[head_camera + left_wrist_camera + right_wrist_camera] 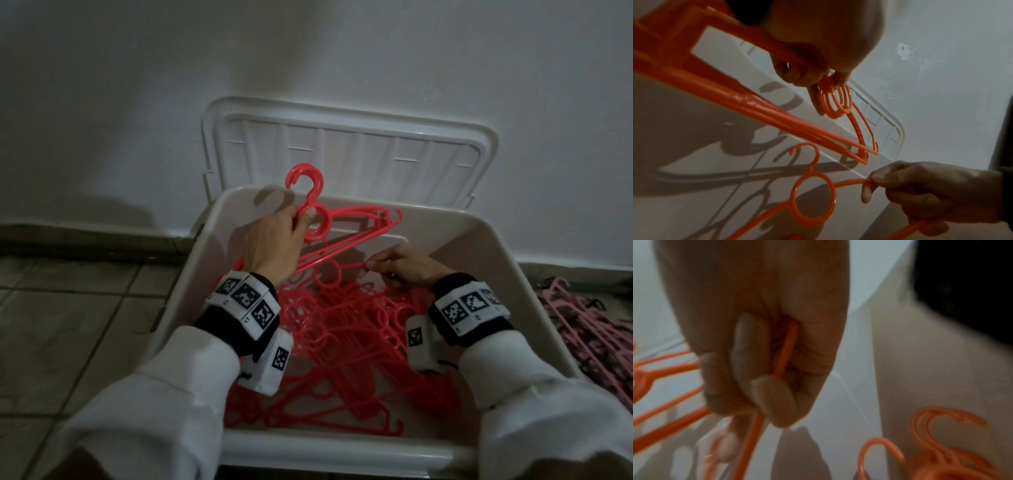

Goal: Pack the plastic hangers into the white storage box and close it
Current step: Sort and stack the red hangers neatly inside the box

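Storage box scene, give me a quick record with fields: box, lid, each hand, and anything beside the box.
box: white storage box, on tiled floor, holding a loose pile of red hangers
lid: white lid, open, propped against the wall
left hand: left hand grips a bunch of red hangers near their hooks
right hand: right hand pinches a single red hanger
beside box: pink hangers heaped on the floor

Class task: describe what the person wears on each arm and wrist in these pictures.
Both arms wear white ribbed-cuff sleeves. Each wrist carries a black band with white blocks printed with black square codes: left wrist, right wrist. A white coded box hangs under each. Left hand and right hand are bare.
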Action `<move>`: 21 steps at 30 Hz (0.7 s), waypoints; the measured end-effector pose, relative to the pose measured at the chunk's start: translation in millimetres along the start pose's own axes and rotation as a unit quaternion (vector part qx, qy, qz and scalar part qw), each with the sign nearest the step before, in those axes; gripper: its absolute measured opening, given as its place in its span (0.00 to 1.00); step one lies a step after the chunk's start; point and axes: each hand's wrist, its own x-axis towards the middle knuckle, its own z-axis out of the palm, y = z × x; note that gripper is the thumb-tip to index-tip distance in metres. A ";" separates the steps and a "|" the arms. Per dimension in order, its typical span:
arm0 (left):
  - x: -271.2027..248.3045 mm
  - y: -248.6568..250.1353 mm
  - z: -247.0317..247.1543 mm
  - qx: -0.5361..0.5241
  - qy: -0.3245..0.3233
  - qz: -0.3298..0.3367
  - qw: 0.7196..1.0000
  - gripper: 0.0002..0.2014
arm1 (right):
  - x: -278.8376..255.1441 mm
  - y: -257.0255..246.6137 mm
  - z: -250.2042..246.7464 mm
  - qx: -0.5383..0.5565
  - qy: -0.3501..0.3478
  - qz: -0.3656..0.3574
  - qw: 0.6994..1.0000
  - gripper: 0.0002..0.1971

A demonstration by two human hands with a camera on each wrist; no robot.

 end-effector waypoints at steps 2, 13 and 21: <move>0.5 -0.6 0.8 -0.004 0.003 0.000 1.000 0.21 | 1.8 1.9 6.1 -0.009 -0.009 0.019 1.000 0.12; 1.4 -4.0 4.4 -0.005 0.006 0.008 1.000 0.23 | -7.9 -10.0 -6.7 0.067 0.002 0.026 0.997 0.07; 0.7 -1.9 2.1 0.010 0.006 0.008 1.000 0.21 | -17.2 -14.9 -16.9 0.019 0.051 -0.036 0.998 0.11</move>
